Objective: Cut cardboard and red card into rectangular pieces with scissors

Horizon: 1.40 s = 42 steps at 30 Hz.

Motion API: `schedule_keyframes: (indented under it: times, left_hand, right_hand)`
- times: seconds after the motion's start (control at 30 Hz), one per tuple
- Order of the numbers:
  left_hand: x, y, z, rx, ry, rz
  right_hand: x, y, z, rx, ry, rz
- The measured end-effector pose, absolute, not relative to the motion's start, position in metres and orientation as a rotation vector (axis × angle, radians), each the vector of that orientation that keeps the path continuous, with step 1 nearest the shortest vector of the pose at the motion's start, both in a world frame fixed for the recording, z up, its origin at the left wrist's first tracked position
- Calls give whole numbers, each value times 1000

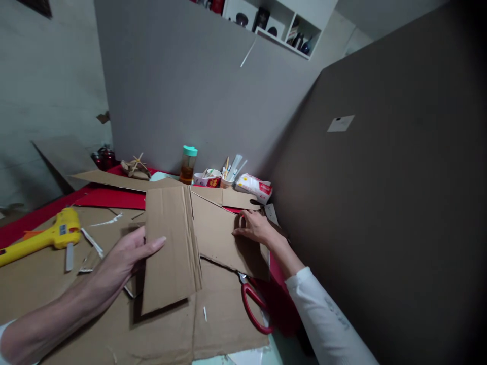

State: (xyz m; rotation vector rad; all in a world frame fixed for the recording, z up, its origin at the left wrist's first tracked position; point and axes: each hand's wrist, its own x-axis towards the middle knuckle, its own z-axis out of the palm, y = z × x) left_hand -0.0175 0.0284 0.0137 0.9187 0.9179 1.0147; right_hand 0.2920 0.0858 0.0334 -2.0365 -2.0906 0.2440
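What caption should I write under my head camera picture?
Cardboard piece in the left hand's grip, between yellow glue gun and red-handled scissors.

No lettering can be read

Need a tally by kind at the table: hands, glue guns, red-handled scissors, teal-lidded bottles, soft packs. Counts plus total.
Hands: 2 (left hand, right hand)
Yellow glue gun: 1
Red-handled scissors: 1
Teal-lidded bottle: 1
Soft pack: 1
Total: 6

I see a yellow pistol-shaped plastic glue gun [63, 231] left of a brown rectangular cardboard panel [171, 258], red-handled metal scissors [249, 290] right
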Motion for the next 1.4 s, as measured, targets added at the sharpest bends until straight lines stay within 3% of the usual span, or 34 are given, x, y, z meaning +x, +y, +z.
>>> schedule_keyframes:
  times: [0.23, 0.47, 0.8, 1.1, 1.4]
  left_hand:
    - [-22, 39, 8, 911, 943, 1173]
    - [-28, 45, 2, 859, 926, 1199]
    - [-29, 37, 24, 917, 829, 1264]
    - [-34, 41, 35, 876, 882, 1358]
    - [-34, 43, 27, 904, 965, 1328]
  right_hand:
    - [312, 107, 27, -2040, -2098, 343]
    - [338, 107, 52, -1887, -1885, 485]
    - [314, 67, 91, -1509, -1471, 425]
    - [224, 11, 55, -1335, -1428, 582]
    - [219, 5, 22, -1342, -1109, 627]
